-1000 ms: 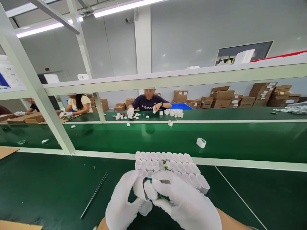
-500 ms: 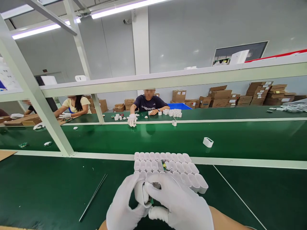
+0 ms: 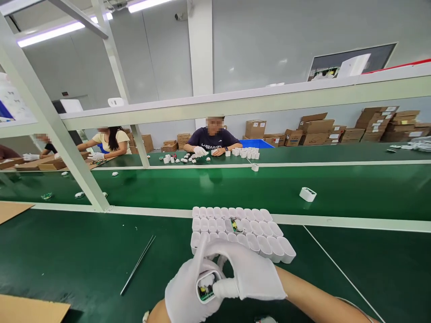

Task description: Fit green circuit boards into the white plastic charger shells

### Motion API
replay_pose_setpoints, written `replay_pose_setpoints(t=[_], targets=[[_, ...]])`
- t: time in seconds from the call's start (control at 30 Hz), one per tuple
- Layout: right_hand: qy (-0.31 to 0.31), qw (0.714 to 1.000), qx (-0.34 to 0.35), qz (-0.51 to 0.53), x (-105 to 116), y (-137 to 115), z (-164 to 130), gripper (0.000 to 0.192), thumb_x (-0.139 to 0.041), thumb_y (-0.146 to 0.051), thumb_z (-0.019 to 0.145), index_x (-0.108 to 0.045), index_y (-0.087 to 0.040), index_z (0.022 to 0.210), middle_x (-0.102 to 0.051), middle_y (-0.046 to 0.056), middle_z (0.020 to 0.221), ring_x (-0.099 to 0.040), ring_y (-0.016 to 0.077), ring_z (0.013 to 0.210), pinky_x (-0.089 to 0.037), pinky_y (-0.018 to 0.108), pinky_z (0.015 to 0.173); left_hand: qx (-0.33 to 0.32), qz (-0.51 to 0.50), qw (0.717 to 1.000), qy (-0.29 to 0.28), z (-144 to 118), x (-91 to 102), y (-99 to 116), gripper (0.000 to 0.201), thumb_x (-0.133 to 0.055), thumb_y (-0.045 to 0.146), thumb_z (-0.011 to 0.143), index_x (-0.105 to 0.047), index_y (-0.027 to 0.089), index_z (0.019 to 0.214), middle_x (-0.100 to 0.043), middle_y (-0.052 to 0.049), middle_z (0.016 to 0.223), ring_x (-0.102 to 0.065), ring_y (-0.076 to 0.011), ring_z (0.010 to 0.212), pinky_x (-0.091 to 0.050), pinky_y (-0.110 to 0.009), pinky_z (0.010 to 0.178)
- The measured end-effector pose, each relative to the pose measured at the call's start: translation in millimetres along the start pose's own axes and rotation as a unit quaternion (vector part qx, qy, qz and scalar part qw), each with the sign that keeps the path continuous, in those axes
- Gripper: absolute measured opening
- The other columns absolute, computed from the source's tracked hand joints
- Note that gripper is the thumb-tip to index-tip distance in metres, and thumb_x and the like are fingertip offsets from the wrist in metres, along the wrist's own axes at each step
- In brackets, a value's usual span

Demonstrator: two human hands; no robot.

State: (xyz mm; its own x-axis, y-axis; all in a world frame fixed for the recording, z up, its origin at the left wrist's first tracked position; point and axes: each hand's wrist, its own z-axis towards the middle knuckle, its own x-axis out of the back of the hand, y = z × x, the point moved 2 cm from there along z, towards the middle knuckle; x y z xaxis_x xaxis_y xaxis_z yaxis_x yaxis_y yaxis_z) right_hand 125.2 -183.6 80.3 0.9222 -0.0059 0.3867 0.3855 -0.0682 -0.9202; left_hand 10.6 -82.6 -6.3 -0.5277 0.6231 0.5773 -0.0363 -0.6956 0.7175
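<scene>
My left hand (image 3: 188, 291), in a white glove, is wrapped round a small white plastic housing (image 3: 198, 288), its open end tilted towards me. Inside the housing sits a green circuit board (image 3: 204, 294) with a yellow part. My right hand (image 3: 251, 269), also gloved, has its thumb at the housing's rim and its fingers arched over the far side. Just beyond both hands stand rows of similar white housings (image 3: 259, 245), open ends up. One in the middle row has a circuit board (image 3: 235, 225) sticking out of it.
Tweezers (image 3: 138, 265) lie on the green table to the left, near a cardboard sheet (image 3: 32, 309). A conveyor belt (image 3: 215, 186) beyond carries a white housing (image 3: 307, 194) and small boards. A co-worker (image 3: 214, 137) sits across it; a frame post (image 3: 77, 148) rises at left.
The housing in my hands has turned, so its open end and the board inside now face me. My right thumb has moved to its rim. The co-worker's gloved hand has drawn back from the belt.
</scene>
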Motion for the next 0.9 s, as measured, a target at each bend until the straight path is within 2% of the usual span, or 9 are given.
replay_pose_setpoints(t=[0.07, 0.17, 0.27, 0.4, 0.53, 0.67, 0.73, 0.83, 0.9], targets=[[-0.014, 1.0, 0.022, -0.003, 1.1, -1.9, 0.1, 0.025, -0.063, -0.015, 0.072, -0.073, -0.022, 0.094, -0.067, 0.001, 0.101, -0.059, 0.021, 0.095, -0.044, 0.029, 0.084, 0.021, -0.001, 0.999, -0.034, -1.6, -1.7, -4.1, 0.015, -0.067, 0.028, 0.071, -0.066, 0.027, 0.086, -0.075, 0.0, 0.082, -0.071, -0.0165, 0.073, -0.057, -0.024, 0.071], [-0.013, 0.999, 0.036, -0.002, 0.0, 4.2, 4.8, 0.013, -0.067, -0.024, 0.076, -0.074, -0.018, 0.086, -0.066, 0.002, 0.09, -0.057, 0.0183, 0.081, -0.045, 0.028, 0.075, 0.059, 0.043, 0.994, -0.076, -5.1, -3.8, -10.8, 0.018, -0.068, 0.036, 0.071, -0.069, 0.027, 0.087, -0.075, -0.001, 0.084, -0.072, -0.0196, 0.073, -0.056, -0.024, 0.062], [-0.009, 0.999, 0.036, 0.014, -3.3, 15.8, 11.0, 0.015, -0.071, -0.027, 0.072, -0.073, -0.014, 0.078, -0.062, 0.001, 0.077, -0.054, 0.0151, 0.07, -0.045, 0.026, 0.067, 0.12, 0.091, 0.984, -0.092, -8.5, -5.5, -13.1, 0.036, -0.068, 0.039, 0.067, -0.067, 0.026, 0.1, -0.075, -0.004, 0.087, -0.071, -0.0218, 0.069, -0.053, -0.024, 0.054], [0.004, 1.0, 0.025, 0.015, -8.0, 21.7, 11.7, 0.011, -0.066, -0.021, 0.072, -0.072, -0.014, 0.077, -0.061, 0.0, 0.074, -0.054, 0.0127, 0.067, -0.045, 0.023, 0.062, 0.173, 0.11, 0.972, -0.111, -8.0, -4.3, -2.1, 0.062, -0.066, 0.042, 0.063, -0.058, 0.024, 0.121, -0.074, -0.007, 0.09, -0.071, -0.0254, 0.072, -0.054, -0.026, 0.058], [0.014, 0.999, 0.011, -0.034, -14.3, 21.9, 9.7, 0.012, -0.065, -0.014, 0.068, -0.068, -0.014, 0.08, -0.062, -0.001, 0.075, -0.057, 0.013, 0.069, -0.044, 0.021, 0.06, 0.169, 0.114, 0.969, -0.139, -5.7, -3.0, 9.2, 0.057, -0.064, 0.042, 0.064, -0.062, 0.023, 0.117, -0.073, -0.009, 0.09, -0.07, -0.028, 0.077, -0.055, -0.031, 0.066], [0.019, 0.997, 0.002, -0.077, -13.4, 26.6, 12.9, 0.007, -0.062, -0.011, 0.07, -0.062, -0.014, 0.076, -0.057, -0.003, 0.07, -0.053, 0.0112, 0.065, -0.042, 0.022, 0.06, 0.141, 0.077, 0.979, -0.124, -5.9, -5.9, 2.1, 0.053, -0.064, 0.039, 0.068, -0.06, 0.023, 0.119, -0.073, -0.008, 0.088, -0.07, -0.0271, 0.077, -0.054, -0.032, 0.065], [0.015, 0.997, -0.002, -0.069, -5.8, 27.7, 14.6, 0.006, -0.063, -0.015, 0.072, -0.064, -0.015, 0.078, -0.059, -0.001, 0.074, -0.054, 0.0131, 0.07, -0.044, 0.023, 0.064, 0.156, 0.037, 0.981, -0.105, -5.4, -6.1, -5.1, 0.069, -0.067, 0.037, 0.066, -0.049, 0.024, 0.132, -0.074, -0.006, 0.089, -0.07, -0.0255, 0.076, -0.054, -0.032, 0.067], [0.025, 0.998, 0.011, -0.058, 8.7, 24.3, 13.9, 0.013, -0.053, -0.023, 0.082, -0.064, -0.017, 0.082, -0.063, 0.002, 0.086, -0.057, 0.016, 0.078, -0.046, 0.027, 0.071, 0.145, -0.046, 0.984, -0.092, -0.6, -3.9, -9.0, 0.1, -0.069, 0.031, 0.065, -0.016, 0.022, 0.15, -0.073, -0.001, 0.083, -0.069, -0.0223, 0.077, -0.054, -0.03, 0.071], [0.066, 0.996, 0.006, -0.067, 12.4, 20.9, 11.6, 0.016, -0.05, -0.029, 0.084, -0.061, -0.017, 0.082, -0.062, 0.004, 0.088, -0.056, 0.0178, 0.081, -0.046, 0.03, 0.073, 0.135, -0.076, 0.985, -0.071, 4.7, -1.4, -7.9, 0.1, -0.067, 0.027, 0.068, -0.01, 0.02, 0.15, -0.072, 0.0, 0.083, -0.069, -0.0211, 0.079, -0.054, -0.03, 0.072]])
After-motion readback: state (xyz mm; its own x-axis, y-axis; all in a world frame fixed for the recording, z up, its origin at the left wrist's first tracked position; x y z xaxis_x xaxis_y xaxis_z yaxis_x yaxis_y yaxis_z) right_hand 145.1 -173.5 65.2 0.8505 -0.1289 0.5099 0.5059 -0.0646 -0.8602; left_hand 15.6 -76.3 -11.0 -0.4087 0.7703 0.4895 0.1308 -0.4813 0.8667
